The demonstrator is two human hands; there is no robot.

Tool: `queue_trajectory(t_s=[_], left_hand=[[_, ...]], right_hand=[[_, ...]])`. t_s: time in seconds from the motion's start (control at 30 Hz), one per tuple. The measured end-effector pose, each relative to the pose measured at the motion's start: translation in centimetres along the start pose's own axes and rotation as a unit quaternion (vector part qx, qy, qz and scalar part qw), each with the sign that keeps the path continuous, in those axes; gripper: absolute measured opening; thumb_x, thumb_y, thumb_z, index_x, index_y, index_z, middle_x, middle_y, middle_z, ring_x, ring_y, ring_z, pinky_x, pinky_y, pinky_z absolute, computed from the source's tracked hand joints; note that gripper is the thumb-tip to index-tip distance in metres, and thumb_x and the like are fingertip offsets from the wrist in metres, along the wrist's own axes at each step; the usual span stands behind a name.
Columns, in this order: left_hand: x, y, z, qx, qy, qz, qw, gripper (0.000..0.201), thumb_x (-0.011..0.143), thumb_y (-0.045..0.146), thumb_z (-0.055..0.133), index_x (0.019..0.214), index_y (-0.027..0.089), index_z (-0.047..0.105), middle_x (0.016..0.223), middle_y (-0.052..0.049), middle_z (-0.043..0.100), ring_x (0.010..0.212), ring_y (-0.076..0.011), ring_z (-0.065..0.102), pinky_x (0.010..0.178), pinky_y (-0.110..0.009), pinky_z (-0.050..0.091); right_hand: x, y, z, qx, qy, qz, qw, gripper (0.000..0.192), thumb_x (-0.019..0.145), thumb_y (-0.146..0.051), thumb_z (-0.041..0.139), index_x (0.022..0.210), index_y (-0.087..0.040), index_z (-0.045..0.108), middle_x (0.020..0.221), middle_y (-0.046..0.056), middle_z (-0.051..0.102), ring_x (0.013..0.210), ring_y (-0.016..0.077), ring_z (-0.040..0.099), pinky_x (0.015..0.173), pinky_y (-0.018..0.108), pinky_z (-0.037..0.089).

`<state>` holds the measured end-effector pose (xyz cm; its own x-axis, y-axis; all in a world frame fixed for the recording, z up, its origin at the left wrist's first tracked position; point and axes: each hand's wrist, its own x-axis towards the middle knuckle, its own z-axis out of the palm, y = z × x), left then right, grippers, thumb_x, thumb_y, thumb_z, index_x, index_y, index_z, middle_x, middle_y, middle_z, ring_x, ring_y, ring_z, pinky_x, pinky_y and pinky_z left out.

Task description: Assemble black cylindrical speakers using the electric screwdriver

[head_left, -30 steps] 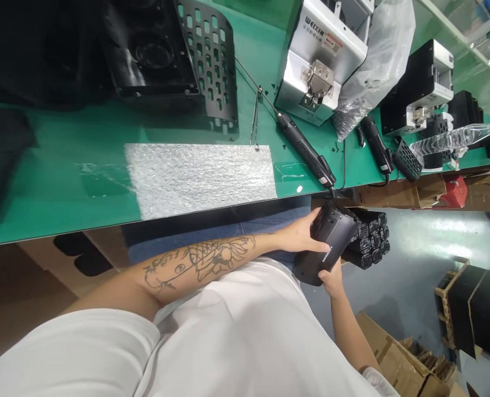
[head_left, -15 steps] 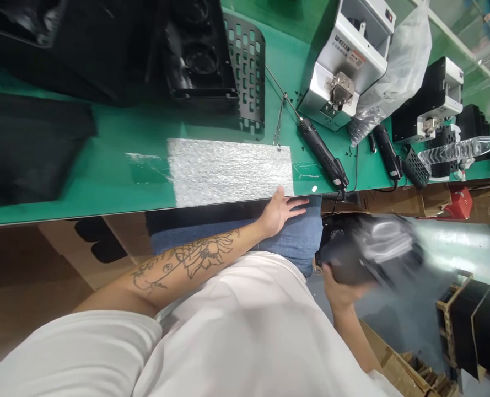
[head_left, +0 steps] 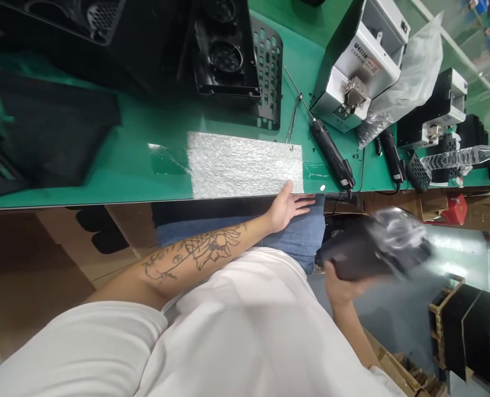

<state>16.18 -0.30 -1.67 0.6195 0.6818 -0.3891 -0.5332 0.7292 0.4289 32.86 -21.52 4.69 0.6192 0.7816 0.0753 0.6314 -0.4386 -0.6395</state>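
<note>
My left hand (head_left: 285,212) lies at the bench's front edge with its fingers spread. Its thumb rests by the near right corner of a silvery-white foam sheet (head_left: 245,165), and nothing is in its grasp. Off to the right, beyond the bench edge, my right hand (head_left: 344,288) grips a black box-shaped part (head_left: 354,256) from below. The far end of that part looks shiny, like clear plastic, but motion blurs it and its exact kind cannot be made out.
Behind the foam sheet stand a black housing with fans (head_left: 228,58) and a perforated black panel (head_left: 269,77). An electric screwdriver (head_left: 331,154), a silver screw feeder (head_left: 360,71) and a plastic bag (head_left: 414,77) are farther right. Cartons (head_left: 397,364) sit on the floor.
My right hand and the black part have shifted slightly right and down in view. The bench things also shift rightward as my head turns. My left hand stays at the edge.
</note>
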Motion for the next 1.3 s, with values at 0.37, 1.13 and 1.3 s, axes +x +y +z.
queue_trajectory(t_s=[0.37,1.13,1.3], left_hand=[[-0.9,-0.9,0.1,0.077,-0.076,-0.061,0.992,0.092,0.073,0.087,0.082,0.140,0.026,0.064,0.153,-0.014,0.066,0.142,-0.0362,0.061,0.112,-0.049,0.052],[-1.4,-0.4,1.0,0.151,-0.175,-0.016,0.973,0.100,0.068,0.056,0.102,0.152,0.023,0.060,0.148,-0.017,0.063,0.137,-0.0350,0.064,0.121,-0.057,0.049],[-1.4,0.0,0.8,0.074,-0.068,-0.013,0.995,0.089,0.079,0.082,0.083,0.140,0.020,0.063,0.152,-0.021,0.060,0.138,-0.0401,0.064,0.111,-0.057,0.056]], right_hand=[[0.9,0.5,-0.2,0.194,-0.214,0.120,0.950,0.137,0.073,-0.085,0.083,0.177,-0.016,0.025,0.161,0.019,0.048,0.138,0.0313,0.060,0.118,0.045,0.056],[1.1,-1.4,-1.7,0.191,-0.145,0.075,0.968,0.139,0.074,-0.063,0.096,0.179,-0.015,0.019,0.166,0.019,0.040,0.157,0.0359,0.043,0.133,0.053,0.043],[1.0,-2.6,-3.3,0.057,0.014,-0.082,0.995,0.130,0.090,-0.096,0.058,0.178,-0.008,0.022,0.162,0.023,0.042,0.162,0.0443,0.032,0.131,0.063,0.043]])
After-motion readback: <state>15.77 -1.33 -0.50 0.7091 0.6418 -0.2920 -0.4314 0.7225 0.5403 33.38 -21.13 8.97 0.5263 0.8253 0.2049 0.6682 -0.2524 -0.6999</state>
